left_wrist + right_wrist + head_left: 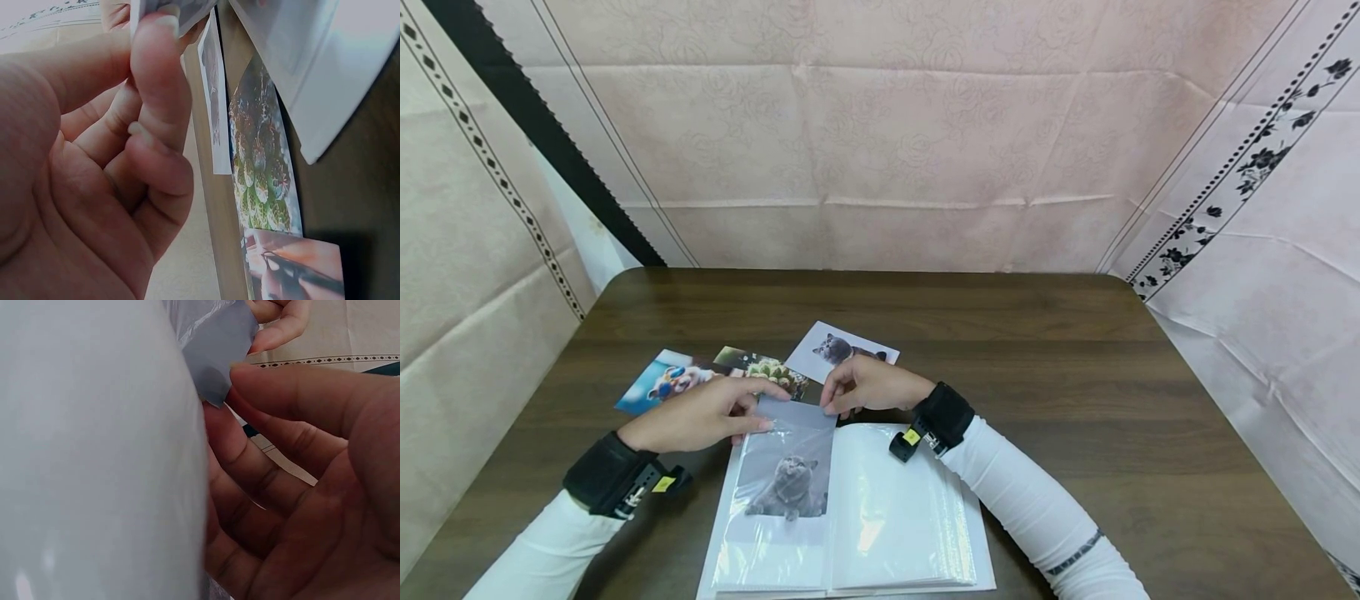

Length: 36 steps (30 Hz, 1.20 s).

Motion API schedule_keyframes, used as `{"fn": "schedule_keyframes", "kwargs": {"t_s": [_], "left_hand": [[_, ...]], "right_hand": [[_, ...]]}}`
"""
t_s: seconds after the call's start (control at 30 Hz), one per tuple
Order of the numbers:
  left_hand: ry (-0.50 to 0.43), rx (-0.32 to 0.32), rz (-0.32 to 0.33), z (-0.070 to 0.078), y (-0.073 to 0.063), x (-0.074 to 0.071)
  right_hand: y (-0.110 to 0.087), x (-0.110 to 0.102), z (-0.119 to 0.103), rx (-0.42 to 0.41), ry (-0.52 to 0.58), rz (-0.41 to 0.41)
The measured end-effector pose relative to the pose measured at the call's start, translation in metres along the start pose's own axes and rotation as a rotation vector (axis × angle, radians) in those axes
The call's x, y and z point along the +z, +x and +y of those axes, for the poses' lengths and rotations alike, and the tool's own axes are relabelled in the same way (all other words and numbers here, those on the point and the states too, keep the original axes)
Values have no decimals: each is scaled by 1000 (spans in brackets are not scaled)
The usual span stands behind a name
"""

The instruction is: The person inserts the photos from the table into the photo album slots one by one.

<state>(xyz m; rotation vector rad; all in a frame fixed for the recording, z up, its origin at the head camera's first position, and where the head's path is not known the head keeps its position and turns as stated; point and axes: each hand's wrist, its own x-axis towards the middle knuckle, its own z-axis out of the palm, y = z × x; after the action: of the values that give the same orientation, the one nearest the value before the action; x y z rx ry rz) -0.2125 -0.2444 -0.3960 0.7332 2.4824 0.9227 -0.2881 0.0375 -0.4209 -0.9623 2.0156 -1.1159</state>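
Observation:
A photo album (902, 517) lies spread on the table with clear plastic pockets. Inside its left pocket sits a photo of a grey cat (790, 487), its grey upper end sticking out past the pocket's top edge. My left hand (700, 414) pinches the upper left of that photo between thumb and forefinger. At the photo's upper right corner (215, 378), my right hand (876, 385) pinches with thumb and fingertips. In the left wrist view only a sliver of the pinched edge shows above the thumb (159, 69).
Beyond the album lie loose photos: a cat print on white (842, 346), a succulent plant picture (767, 371) and a blue-toned one (655, 382) partly behind my left hand. The brown wooden table (1037, 333) meets a pale patterned cloth (925, 150) at its far edge.

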Motion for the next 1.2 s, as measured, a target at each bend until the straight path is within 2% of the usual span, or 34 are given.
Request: {"fn": "schedule_keyframes", "kwargs": {"t_s": [0.87,1.2], "left_hand": [[-49,29,-26,-1,0,-1],[-48,38,-29,-1,0,0]], "right_hand": [[-1,-1,-4,-31,-51,-67],[-2,0,-4,-14,-14,-65]]}}
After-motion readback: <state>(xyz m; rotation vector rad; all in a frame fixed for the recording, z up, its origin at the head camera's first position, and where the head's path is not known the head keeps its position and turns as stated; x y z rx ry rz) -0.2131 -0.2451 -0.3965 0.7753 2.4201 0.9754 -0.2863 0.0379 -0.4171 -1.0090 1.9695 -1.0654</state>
